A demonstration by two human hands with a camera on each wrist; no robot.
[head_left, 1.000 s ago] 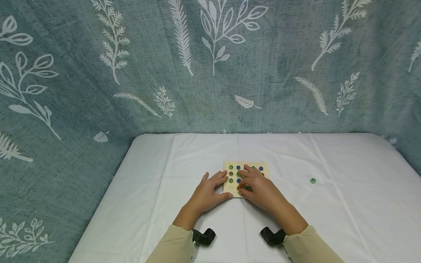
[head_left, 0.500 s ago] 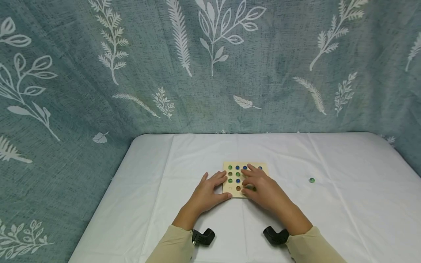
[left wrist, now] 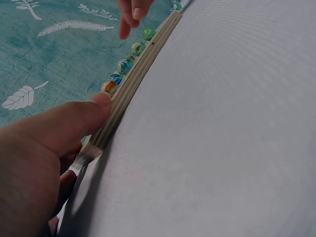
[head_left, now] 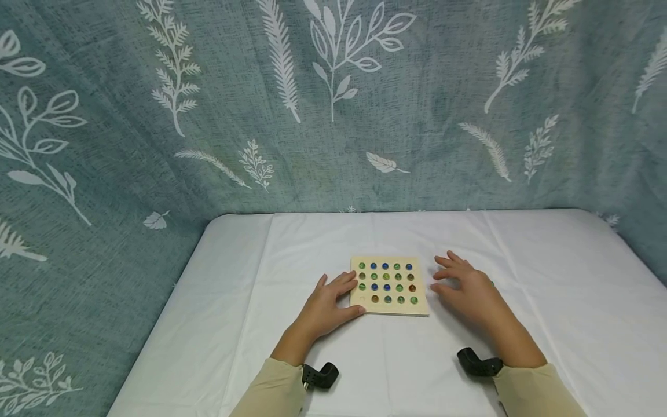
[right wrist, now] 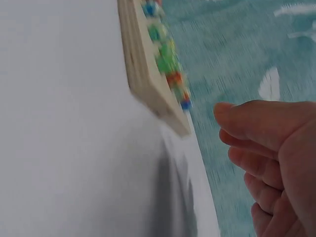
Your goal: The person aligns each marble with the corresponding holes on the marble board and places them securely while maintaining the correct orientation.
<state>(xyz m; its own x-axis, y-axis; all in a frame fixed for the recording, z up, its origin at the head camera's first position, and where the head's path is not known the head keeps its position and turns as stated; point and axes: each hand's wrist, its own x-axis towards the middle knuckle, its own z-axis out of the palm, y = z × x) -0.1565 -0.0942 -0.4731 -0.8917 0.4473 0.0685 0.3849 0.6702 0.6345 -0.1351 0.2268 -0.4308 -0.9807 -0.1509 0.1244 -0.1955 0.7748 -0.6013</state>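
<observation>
The wooden board (head_left: pixel 389 286) lay flat on the white tablecloth (head_left: pixel 547 278), its holes filled with green, blue and orange marbles (head_left: pixel 386 282). The left forearm reached in from the near edge of the cloth, and the left hand (head_left: pixel 328 304) rested at the board's left edge with fingers spread and relaxed. Its thumb (left wrist: pixel 81 116) pressed against the near-left corner, as the left wrist view showed; the hand gripped nothing. The right forearm angled in from the near right, and the right hand (head_left: pixel 466 286) was just to the right of the board, apart from it, fingers loosely extended and empty. Whether its palm touched the cloth could not be told; the right wrist view was blurred. A patterned teal curtain (head_left: pixel 104 116) hung beyond the board.
</observation>
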